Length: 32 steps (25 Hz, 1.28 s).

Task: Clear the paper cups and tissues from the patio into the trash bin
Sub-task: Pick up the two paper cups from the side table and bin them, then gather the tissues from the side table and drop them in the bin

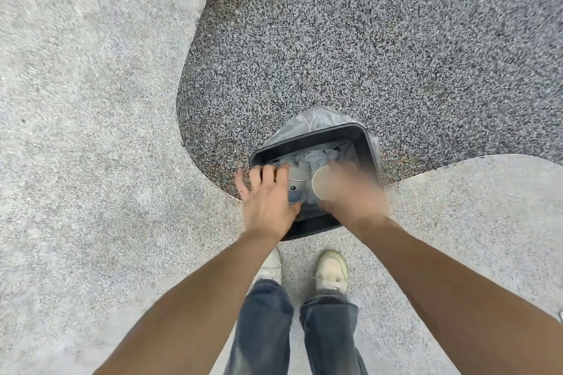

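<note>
on the far left, pale speckled paving (76,131) fills the view, curving against a darker pebbled patch (365,55) that runs across the top and right. where the two surfaces meet stands a black trash bin (361,137), fitted with a grey plastic liner (307,120) whose edge drapes over the far rim.

over the bin's left rim hangs the left hand (268,201), palm down, its fingers (269,175) spread and loosely extended; they grip nothing that can be seen, and the thumb side lies over the opening. just beside those fingers, down inside the bin, sit crumpled white tissues (316,157) and a pale paper cup (297,176) lying among them, with a small blue scrap (295,197) below it.

to the right, the right hand (350,195) is blurred above the bin's opening. it is wrapped around a second paper cup (324,184), tipped on its side with the round mouth facing left toward the other hand. the blur hides how the individual fingers lie.

lower in the view, both bare forearms reach in from the bottom corners. between them are blue jeans (292,329) and two worn white shoes (331,271), standing on the pale paving just before the bin.
</note>
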{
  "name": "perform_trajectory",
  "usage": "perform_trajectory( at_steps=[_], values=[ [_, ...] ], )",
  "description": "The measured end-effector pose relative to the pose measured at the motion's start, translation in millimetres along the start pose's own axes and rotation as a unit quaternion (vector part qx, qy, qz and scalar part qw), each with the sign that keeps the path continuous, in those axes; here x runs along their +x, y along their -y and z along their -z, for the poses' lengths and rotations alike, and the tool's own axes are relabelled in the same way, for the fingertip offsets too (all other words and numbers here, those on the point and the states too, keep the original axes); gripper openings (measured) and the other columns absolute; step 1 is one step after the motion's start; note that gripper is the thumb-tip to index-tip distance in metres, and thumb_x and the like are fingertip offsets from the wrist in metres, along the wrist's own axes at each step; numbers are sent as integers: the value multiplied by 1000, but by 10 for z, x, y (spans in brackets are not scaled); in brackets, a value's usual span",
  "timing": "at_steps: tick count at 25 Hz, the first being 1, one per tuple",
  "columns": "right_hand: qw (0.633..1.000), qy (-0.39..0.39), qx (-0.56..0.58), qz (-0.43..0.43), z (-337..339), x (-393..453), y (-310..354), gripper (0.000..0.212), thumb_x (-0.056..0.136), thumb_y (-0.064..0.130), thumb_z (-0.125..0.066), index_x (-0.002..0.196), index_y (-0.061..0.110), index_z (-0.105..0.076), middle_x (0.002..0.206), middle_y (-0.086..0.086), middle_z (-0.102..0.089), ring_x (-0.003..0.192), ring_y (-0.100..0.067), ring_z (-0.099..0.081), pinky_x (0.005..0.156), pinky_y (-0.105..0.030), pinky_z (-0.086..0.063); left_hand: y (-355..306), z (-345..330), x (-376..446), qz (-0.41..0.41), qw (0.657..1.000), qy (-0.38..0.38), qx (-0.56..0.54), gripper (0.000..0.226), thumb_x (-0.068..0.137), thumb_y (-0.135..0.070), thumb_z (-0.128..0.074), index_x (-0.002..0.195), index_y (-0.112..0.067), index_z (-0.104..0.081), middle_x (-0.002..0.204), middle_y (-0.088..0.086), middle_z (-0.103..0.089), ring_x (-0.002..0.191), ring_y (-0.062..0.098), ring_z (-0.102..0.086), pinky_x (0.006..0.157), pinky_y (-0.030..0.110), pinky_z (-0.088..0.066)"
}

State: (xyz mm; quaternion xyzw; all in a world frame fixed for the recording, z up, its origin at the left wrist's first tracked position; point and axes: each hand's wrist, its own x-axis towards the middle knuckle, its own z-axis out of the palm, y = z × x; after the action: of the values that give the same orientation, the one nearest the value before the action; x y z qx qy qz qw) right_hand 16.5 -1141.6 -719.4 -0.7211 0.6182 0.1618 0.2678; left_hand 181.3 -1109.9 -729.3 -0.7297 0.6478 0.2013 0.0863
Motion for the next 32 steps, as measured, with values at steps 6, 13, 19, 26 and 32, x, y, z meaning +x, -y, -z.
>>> perform_trajectory(
  at_steps=[6,13,19,26,32],
  values=[
    [999,-9,29,14,363,-230,22,82,80,48,-66,146,22,-24,143,-1,-37,121,-26,-48,94,-42,-46,35,365,-119,1,999,-15,-42,78,72,-56,-71,137,-32,-37,126,-3,-45,124,22,-34,113,50,-13],
    [988,-132,63,49,1627,-1059,-33,76,82,60,-56,145,31,-25,147,10,-34,131,-16,-37,104,-40,-38,-188,1617,-589,-64,989,-40,-127,82,72,-64,-62,143,-37,-29,133,-8,-37,124,16,-34,109,44,-26],
    [959,-270,59,68,3450,-2212,-207,76,82,64,-52,146,31,-28,151,7,-33,138,-14,-30,109,-42,-34,-859,3469,-1176,-148,959,-131,-203,84,69,-79,-49,142,-57,-12,145,-19,-24,128,1,-21,109,38,-20],
    [898,-436,32,41,5005,-3704,-302,74,81,59,-57,143,25,-38,145,2,-42,133,-19,-39,99,-43,-43,-1549,5398,-1801,-291,896,-277,-189,87,71,-70,-61,145,-45,-22,150,-12,-27,136,8,-26,113,38,-21],
    [872,-486,-12,-55,5166,-4550,-186,76,82,68,-48,144,27,-34,149,1,-38,139,-22,-32,104,-45,-39,-1634,5999,-2067,-414,852,-298,-122,86,74,-80,-48,147,-45,-19,157,-8,-21,144,14,-20,119,47,-12]
  ],
)
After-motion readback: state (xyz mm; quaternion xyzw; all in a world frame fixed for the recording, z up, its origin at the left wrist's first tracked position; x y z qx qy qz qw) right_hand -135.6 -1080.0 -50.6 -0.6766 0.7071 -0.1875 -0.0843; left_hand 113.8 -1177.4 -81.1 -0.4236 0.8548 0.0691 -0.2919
